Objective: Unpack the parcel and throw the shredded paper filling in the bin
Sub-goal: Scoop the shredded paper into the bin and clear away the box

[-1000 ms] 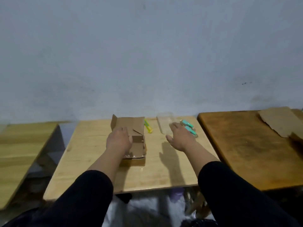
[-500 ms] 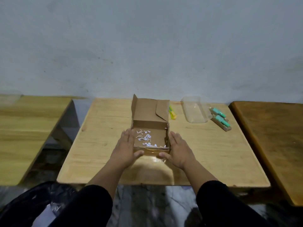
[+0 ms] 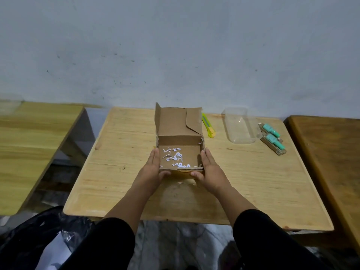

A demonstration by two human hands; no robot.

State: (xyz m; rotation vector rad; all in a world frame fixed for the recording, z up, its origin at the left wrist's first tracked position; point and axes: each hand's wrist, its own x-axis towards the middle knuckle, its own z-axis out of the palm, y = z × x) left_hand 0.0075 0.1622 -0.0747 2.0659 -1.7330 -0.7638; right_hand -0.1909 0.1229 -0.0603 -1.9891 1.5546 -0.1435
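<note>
The left hand lies flat against the left wall of the cardboard box, fingers straight along the side and thumb hooked round the near corner. The right hand mirrors it on the right wall, so the box is clasped between both palms. Whether it is lifted or resting on the counter is hard to say from this angle.

The box stands open, its lid flap upright at the far side. Only a thin scatter of white shredded paper is left on its floor, between the two hands. The unpacking looks done: a clear plastic case and a teal item on a card lie well to the right of the box, with a yellow cutter just beside the lid.

What is left, as I judge it, is tipping the shreds into the black bin bag, which sits low to the left, below the counter's edge and well apart from the box.
</note>
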